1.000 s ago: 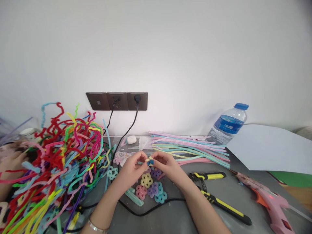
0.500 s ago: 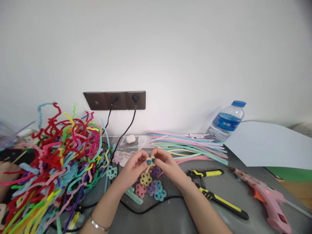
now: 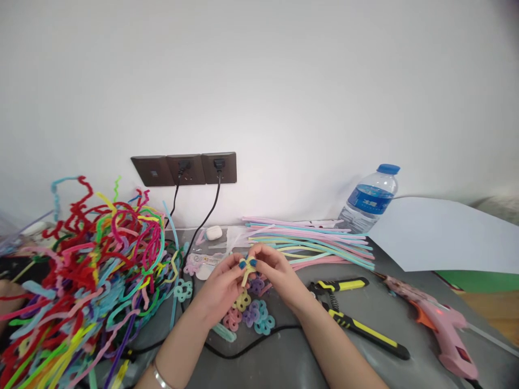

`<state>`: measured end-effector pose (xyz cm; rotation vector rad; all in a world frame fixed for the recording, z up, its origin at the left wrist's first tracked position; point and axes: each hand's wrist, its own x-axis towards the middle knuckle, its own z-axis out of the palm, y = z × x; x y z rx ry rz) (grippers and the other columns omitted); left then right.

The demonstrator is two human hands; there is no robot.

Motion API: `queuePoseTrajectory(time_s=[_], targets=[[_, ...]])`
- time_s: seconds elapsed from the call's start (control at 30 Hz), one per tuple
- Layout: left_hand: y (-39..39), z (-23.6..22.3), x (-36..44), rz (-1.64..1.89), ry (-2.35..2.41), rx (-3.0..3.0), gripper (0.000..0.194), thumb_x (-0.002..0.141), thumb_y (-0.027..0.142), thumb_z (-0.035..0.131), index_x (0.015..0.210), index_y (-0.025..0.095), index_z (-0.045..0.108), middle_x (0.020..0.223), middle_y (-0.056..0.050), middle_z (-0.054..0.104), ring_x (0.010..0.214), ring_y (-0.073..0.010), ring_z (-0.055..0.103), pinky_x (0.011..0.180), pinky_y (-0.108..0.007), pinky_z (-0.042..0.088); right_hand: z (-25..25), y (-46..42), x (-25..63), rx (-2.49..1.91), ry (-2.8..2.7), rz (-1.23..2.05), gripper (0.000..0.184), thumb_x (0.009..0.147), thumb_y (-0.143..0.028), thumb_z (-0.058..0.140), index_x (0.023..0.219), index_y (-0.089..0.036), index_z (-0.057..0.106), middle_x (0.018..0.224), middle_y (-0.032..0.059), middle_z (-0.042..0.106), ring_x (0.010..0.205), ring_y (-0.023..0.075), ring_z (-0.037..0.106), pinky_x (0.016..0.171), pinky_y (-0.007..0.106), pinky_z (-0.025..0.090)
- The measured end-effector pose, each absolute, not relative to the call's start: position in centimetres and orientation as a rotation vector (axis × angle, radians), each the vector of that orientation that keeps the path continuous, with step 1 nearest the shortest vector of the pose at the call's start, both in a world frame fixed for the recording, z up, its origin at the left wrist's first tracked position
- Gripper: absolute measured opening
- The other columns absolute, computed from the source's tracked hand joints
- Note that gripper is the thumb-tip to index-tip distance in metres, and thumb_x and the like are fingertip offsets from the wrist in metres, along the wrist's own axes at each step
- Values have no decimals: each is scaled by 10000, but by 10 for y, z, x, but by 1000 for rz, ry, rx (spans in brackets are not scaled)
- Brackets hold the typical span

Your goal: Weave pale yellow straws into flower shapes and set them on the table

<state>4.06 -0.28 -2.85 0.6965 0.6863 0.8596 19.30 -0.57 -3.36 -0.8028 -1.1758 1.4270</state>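
Between my fingertips is a small looped piece of pale yellow pipe cleaner (image 3: 246, 277), with one loose end hanging down. My left hand (image 3: 223, 283) pinches it from the left, the thumb pressed on its front. On the other side my right hand (image 3: 275, 271) pinches it with thumb and forefinger, both hands closed. Under them on the table lie finished pipe cleaner flowers: a yellow flower (image 3: 243, 300) partly covered by my left hand, a pink flower (image 3: 232, 319), a purple flower (image 3: 251, 313) and a blue flower (image 3: 264, 319). A mint flower (image 3: 183, 290) lies farther left.
A tangled heap of coloured pipe cleaners (image 3: 101, 270) fills the left. Straight pastel pipe cleaners (image 3: 308, 240) lie behind my hands. Pliers (image 3: 360, 324) with yellow-black handles, a pink glue gun (image 3: 438, 319) and a water bottle (image 3: 368, 200) are on the right. A black cable (image 3: 243, 351) crosses the table.
My left hand has turned a little and covers more of the yellow flower; the loose yellow end shows more clearly. The whole view has shifted slightly. Both hands keep their pinch.
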Motion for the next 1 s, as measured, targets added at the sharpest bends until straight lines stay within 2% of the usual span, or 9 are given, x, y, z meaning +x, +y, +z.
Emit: queuePoseTrajectory(time_s=[0.23, 0.37, 0.47, 0.63, 0.8, 1.0], targets=[[-2, -27, 39, 875, 701, 810, 226, 738, 322, 759, 819, 169, 615, 781, 6, 564, 730, -107, 531, 645, -209, 404, -32, -5, 193, -745, -1017, 1683, 168, 752, -332, 715, 751, -190, 625, 677, -16, 561, 605, 123, 513, 628, 268, 416], [2, -29, 33, 948, 922, 1131, 201, 789, 356, 693, 809, 182, 595, 707, 36, 521, 628, -87, 458, 574, -190, 361, -37, -3, 195, -875, -1109, 1541, 212, 742, -385, 735, 739, -186, 663, 655, -12, 577, 632, 130, 515, 621, 257, 395], [6, -30, 30, 975, 1026, 1310, 201, 763, 351, 699, 814, 175, 616, 711, 26, 568, 642, -104, 496, 579, -196, 381, -38, -2, 196, -949, -1168, 1428, 247, 718, -423, 754, 742, -190, 676, 683, -8, 593, 654, 135, 521, 615, 253, 397], [9, -30, 29, 998, 1052, 1326, 233, 740, 378, 699, 813, 162, 655, 738, -5, 635, 686, -137, 567, 624, -221, 438, -36, -2, 195, -995, -1240, 1365, 284, 768, -478, 692, 779, -195, 676, 721, 7, 609, 659, 140, 527, 608, 256, 416], [9, -33, 28, 996, 1043, 1273, 257, 750, 414, 686, 815, 169, 642, 700, 5, 615, 625, -128, 552, 586, -227, 458, -39, 0, 194, -902, -1270, 1407, 305, 717, -458, 753, 833, -191, 664, 786, 17, 641, 721, 155, 578, 686, 279, 460], [12, -35, 24, 923, 1026, 1446, 155, 741, 296, 673, 828, 171, 643, 830, -31, 646, 804, -177, 614, 704, -258, 496, -42, 2, 199, -1000, -1302, 1362, 288, 725, -456, 744, 804, -183, 696, 745, 21, 651, 686, 157, 582, 631, 272, 451]])
